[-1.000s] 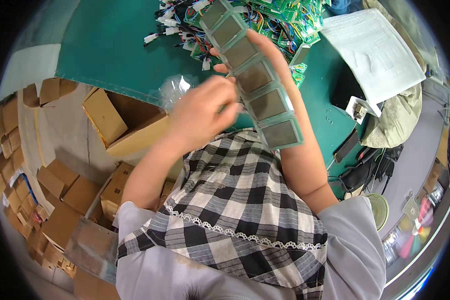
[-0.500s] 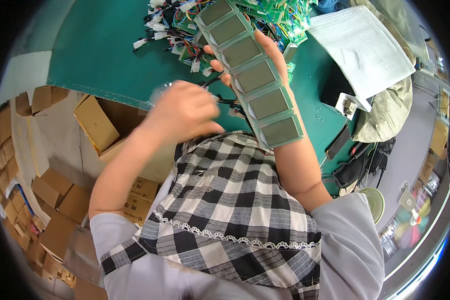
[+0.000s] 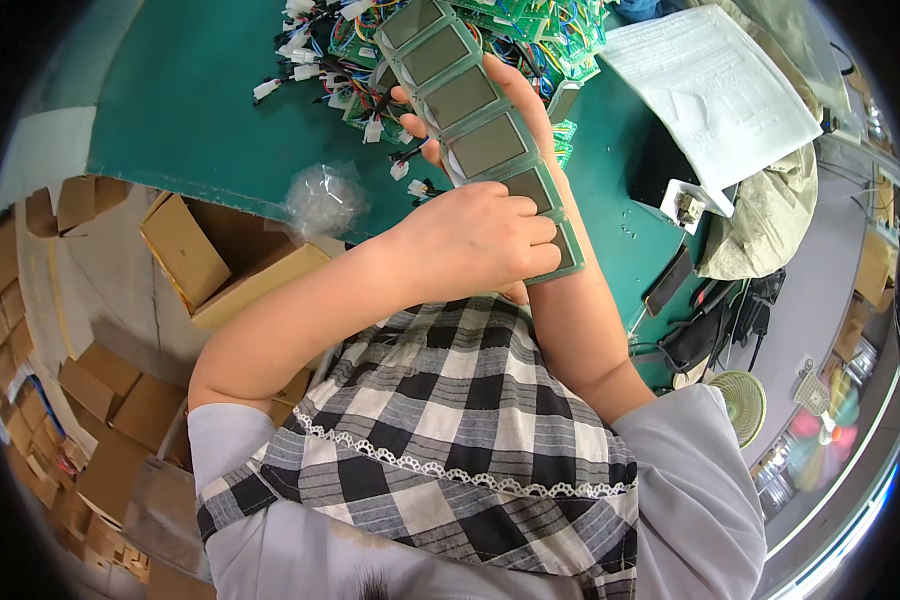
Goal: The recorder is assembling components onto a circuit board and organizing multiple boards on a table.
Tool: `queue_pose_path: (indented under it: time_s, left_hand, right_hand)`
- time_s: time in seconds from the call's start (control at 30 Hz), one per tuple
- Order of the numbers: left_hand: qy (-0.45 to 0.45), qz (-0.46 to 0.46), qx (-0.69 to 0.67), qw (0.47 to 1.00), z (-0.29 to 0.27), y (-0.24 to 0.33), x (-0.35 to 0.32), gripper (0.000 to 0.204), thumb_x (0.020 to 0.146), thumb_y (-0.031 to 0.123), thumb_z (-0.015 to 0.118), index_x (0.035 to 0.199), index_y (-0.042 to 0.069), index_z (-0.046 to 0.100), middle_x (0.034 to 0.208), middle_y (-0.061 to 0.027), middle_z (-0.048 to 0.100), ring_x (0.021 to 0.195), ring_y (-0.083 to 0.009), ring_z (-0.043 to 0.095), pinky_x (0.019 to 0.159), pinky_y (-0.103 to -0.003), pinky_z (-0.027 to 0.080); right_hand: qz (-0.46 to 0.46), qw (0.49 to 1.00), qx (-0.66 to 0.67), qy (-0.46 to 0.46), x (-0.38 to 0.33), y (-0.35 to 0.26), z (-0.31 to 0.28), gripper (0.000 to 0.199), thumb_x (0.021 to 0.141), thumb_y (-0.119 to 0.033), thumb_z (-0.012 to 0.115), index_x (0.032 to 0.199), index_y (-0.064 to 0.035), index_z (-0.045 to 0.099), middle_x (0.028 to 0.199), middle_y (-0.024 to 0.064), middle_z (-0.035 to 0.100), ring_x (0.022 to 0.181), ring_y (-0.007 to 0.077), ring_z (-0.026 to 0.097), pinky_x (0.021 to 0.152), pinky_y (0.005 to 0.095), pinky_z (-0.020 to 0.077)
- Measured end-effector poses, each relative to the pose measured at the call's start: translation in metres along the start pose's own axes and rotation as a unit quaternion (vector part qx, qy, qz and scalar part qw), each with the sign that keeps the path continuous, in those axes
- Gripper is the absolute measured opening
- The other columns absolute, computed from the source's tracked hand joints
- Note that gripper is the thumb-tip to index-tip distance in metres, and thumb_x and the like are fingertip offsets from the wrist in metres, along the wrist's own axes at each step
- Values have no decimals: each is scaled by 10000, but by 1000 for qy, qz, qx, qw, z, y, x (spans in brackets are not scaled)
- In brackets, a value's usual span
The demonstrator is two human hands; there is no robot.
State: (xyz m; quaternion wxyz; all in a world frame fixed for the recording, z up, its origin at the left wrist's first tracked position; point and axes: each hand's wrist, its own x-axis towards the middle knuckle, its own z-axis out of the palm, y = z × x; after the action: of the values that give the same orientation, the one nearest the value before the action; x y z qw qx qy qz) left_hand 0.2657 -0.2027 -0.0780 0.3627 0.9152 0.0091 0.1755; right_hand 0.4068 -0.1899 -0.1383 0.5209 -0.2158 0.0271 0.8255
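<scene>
A long green circuit board panel [image 3: 490,140] with several grey display screens in a row slants across the middle. From beneath, my right hand [image 3: 530,110] holds it, fingers curled along its left edge and thumb along the right. My left hand [image 3: 480,240] is closed over the panel's lower end, covering part of the two lowest screens. What its fingertips pinch there, if anything, is hidden. A crumpled ball of clear plastic film [image 3: 325,200] lies at the table edge, left of my left hand.
Green circuit boards with wires and white connectors [image 3: 560,40] are heaped at the back of the green table [image 3: 200,110]. White foam sheet [image 3: 710,90] and a dark phone [image 3: 670,282] lie right. An open cardboard box [image 3: 200,255] stands below the left edge.
My left hand has moved right, from beside the clear film ball onto the panel's lower end. The panel and my right hand have shifted slightly left and up.
</scene>
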Motion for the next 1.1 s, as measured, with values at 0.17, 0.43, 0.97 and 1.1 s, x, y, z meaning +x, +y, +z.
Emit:
queue_pose_path:
  time_s: [0.17,0.43,0.97,1.1]
  left_hand:
    - [13,6,21,1000,3,1,-5,337,685,329,801,815,126,565,821,16,537,819,-168,581,723,-332,473]
    - [193,-141,39,970,34,27,11,355,757,407,759,770,125,543,771,-9,527,726,-208,541,654,-354,411]
    - [30,-43,-18,998,1,4,-12,390,649,260,837,871,117,550,898,-13,522,862,-206,549,770,-362,458]
    - [6,-19,-44,999,-3,-3,-6,401,610,215,844,859,108,549,884,-8,516,854,-203,555,776,-370,469]
  right_hand:
    - [9,1000,-6,13,1,-1,-3,626,954,-504,540,1414,-81,500,1240,239,618,980,353,688,685,425,608]
    - [8,1000,-3,19,4,-1,-6,625,958,-501,541,1381,-41,521,1224,219,630,954,330,690,664,405,605]
    - [1,1000,7,-24,2,2,-9,628,1008,-468,470,1478,-55,418,1339,276,539,1020,346,655,721,399,584]
    - [1,999,21,-31,3,3,-14,646,1005,-485,469,1480,-51,414,1352,277,526,1012,351,651,717,394,582]
